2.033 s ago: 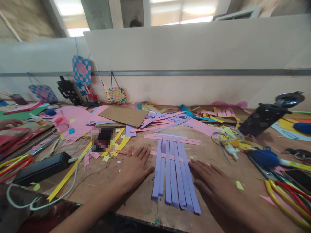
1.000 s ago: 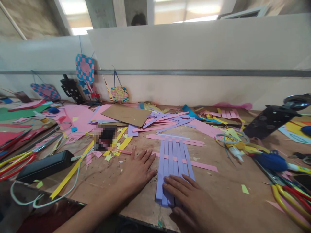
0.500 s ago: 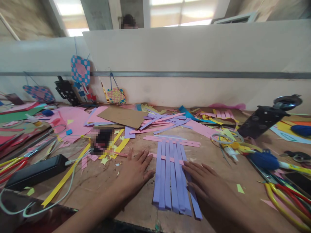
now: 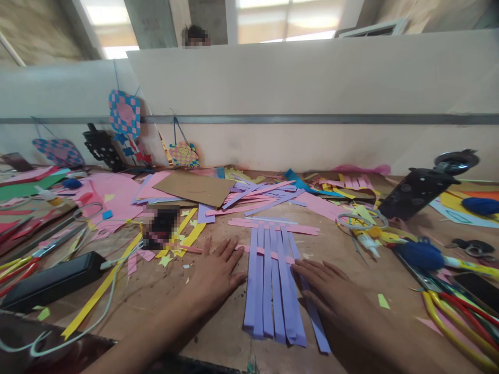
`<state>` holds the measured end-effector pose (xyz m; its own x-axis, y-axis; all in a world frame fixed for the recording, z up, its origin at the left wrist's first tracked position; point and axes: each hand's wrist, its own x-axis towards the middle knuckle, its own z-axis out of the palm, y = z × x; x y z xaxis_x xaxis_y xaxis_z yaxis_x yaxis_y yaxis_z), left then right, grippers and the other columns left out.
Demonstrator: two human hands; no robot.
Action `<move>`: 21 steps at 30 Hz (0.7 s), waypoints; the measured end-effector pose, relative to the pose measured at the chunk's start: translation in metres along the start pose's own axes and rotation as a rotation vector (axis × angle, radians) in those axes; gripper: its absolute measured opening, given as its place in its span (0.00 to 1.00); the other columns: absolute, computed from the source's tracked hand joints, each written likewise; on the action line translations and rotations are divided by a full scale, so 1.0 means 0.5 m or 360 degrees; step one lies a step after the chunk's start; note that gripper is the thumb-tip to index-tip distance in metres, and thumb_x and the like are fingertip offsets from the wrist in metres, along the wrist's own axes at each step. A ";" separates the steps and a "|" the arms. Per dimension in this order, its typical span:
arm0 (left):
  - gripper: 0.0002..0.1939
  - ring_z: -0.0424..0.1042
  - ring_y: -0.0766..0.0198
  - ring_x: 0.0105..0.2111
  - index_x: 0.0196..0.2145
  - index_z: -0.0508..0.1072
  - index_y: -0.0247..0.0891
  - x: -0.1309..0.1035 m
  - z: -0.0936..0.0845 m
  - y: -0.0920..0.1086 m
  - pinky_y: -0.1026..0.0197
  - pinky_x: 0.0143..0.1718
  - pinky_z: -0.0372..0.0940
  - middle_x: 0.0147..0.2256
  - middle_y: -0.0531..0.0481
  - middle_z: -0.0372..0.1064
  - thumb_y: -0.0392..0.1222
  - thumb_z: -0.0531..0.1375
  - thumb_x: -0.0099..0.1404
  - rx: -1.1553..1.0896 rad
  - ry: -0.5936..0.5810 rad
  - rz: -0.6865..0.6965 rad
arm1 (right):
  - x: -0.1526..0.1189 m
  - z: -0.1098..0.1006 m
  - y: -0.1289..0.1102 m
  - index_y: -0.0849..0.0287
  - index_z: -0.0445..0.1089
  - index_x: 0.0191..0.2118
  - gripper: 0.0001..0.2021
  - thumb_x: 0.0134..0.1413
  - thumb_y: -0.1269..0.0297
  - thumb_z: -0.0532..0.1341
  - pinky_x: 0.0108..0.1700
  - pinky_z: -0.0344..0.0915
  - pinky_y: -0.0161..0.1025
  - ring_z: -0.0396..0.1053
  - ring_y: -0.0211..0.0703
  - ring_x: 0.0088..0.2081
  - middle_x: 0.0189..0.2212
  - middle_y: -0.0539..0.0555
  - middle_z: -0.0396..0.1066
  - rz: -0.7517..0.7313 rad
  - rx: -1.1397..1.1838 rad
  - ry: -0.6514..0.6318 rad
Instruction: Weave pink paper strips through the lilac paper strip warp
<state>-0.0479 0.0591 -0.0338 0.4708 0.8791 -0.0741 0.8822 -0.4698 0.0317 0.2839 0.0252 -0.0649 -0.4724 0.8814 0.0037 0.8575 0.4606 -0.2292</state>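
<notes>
Several purple paper strips [image 4: 275, 291] lie side by side on the brown table [image 4: 156, 306], running toward me. Pink strips [image 4: 307, 228] cross their far end, and another pink strip passes among them at hand level. My left hand [image 4: 218, 267] rests palm down left of the purple strips, fingers spread, its fingertips at the pink strip. On the other side, my right hand [image 4: 327, 285] lies flat with its fingers stretched out, over the rightmost purple strip and the end of the pink strip. That outer purple strip slants away from the others at its near end.
Brown cardboard [image 4: 195, 188] and loose strips lie behind. Scissors [image 4: 432, 291], blue yarn [image 4: 423, 254] and a black bottle [image 4: 419, 192] are at right. At left are a black power strip [image 4: 54, 280] and a cable. A person's head [image 4: 195, 36] shows above the partition.
The near end of the rightmost purple strip has shifted slightly right, away from the others. Both hands keep nearly the same places. The view has shifted slightly.
</notes>
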 end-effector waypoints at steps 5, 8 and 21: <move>0.32 0.50 0.45 0.74 0.73 0.61 0.47 0.006 0.004 0.005 0.26 0.71 0.36 0.73 0.44 0.52 0.63 0.49 0.79 -0.0006 0.0035 0.0044 | 0.000 0.008 -0.007 0.49 0.67 0.69 0.24 0.70 0.58 0.55 0.66 0.62 0.67 0.64 0.59 0.68 0.68 0.56 0.65 -0.0022 -0.0043 0.0080; 0.32 0.50 0.43 0.73 0.72 0.61 0.46 0.010 0.011 0.007 0.25 0.71 0.36 0.72 0.43 0.54 0.62 0.50 0.79 -0.0016 0.0033 0.0065 | 0.006 0.009 -0.012 0.51 0.65 0.70 0.25 0.70 0.60 0.54 0.66 0.64 0.65 0.65 0.58 0.68 0.69 0.56 0.64 -0.0076 -0.0046 0.0085; 0.10 0.73 0.48 0.54 0.48 0.77 0.39 0.061 -0.059 -0.027 0.46 0.60 0.62 0.52 0.41 0.75 0.35 0.60 0.71 -0.0158 0.0046 0.0080 | 0.039 0.024 -0.013 0.49 0.66 0.68 0.27 0.66 0.65 0.57 0.64 0.66 0.61 0.70 0.56 0.63 0.66 0.56 0.69 -0.0240 -0.0040 0.0163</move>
<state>-0.0453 0.0947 -0.0069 0.5130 0.8574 -0.0411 0.8533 -0.5042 0.1333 0.2666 0.0382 -0.0750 -0.5740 0.8075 0.1356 0.7838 0.5898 -0.1944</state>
